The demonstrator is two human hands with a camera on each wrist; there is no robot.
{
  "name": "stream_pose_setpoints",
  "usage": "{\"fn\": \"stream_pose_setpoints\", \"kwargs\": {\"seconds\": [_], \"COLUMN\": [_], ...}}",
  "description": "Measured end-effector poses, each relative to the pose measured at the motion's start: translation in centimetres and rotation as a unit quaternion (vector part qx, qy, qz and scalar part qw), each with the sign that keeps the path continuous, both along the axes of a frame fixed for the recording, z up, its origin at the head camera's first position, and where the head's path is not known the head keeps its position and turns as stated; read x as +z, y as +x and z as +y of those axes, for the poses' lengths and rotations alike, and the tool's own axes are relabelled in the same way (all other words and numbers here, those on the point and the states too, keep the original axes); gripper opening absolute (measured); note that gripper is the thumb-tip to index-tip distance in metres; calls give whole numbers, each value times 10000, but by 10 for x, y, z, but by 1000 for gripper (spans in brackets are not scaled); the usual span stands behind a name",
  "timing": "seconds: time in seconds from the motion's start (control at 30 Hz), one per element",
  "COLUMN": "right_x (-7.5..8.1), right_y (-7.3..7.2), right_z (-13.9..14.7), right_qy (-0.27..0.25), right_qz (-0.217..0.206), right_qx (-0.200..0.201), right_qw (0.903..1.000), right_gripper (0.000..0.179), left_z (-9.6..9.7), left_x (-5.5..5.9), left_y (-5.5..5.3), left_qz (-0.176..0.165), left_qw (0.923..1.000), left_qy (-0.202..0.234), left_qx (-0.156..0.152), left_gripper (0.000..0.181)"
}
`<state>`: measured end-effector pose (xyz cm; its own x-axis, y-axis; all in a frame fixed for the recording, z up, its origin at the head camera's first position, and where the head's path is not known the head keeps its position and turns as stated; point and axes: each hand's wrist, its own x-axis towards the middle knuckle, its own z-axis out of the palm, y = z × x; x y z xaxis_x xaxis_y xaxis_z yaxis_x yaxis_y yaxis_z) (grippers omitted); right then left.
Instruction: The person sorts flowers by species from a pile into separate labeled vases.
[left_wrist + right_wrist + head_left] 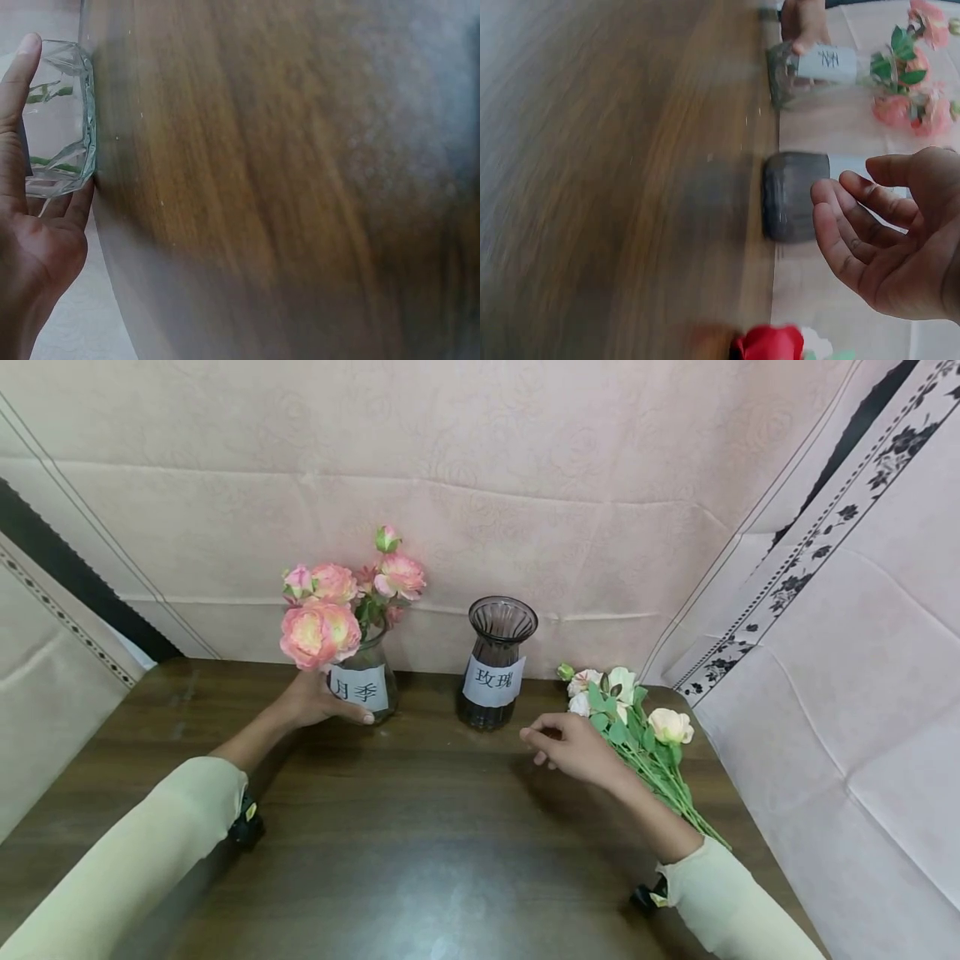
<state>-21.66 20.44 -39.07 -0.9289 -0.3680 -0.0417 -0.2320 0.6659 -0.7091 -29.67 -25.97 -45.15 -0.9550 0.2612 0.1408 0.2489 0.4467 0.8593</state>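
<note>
My left hand (315,700) grips a clear glass vase (378,664) low on its side, thumb across the front near a white paper label. Several pink flowers (321,631) stand in that vase, and green stems show through its glass in the left wrist view. To its right stands a dark, fluted glass vase (498,625) with a white label (493,682) and nothing rising from its mouth. My right hand (573,750), fingers loosely bent around nothing, hovers over the table right of the dark vase; in the right wrist view it overlaps that vase.
White flowers (671,727) with long green stems (678,793) lie along the right side of the brown wooden table (420,827). A red flower (769,345) shows at the right wrist view's lower edge. Pale cloth (480,460) hangs behind and at both sides.
</note>
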Motion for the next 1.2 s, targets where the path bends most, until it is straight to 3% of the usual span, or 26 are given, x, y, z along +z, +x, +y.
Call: {"fn": "stream_pose_setpoints", "kwargs": {"seconds": [0.3,0.73,0.97,1.2], "right_x": [1,-5,-12,-13], "right_y": [0,-6,-6,-5], "right_z": [43,110,135,157], "right_qy": [-113,-729,-704,-323], "right_qz": [-8,-792,-694,-512], "right_qx": [-276,-815,-922,-1116], "right_qw": [9996,9908,9908,9919], "right_gripper": [32,36,34,31], "left_z": [2,3,3,2], "left_x": [0,0,1,2], "left_y": [3,3,0,0], "left_qz": [-63,-186,-165,-102], "left_qw": [9999,9998,9998,9999], "left_qy": [114,57,64,-60], "left_qx": [-23,-9,25,51], "left_gripper": [110,116,113,113]}}
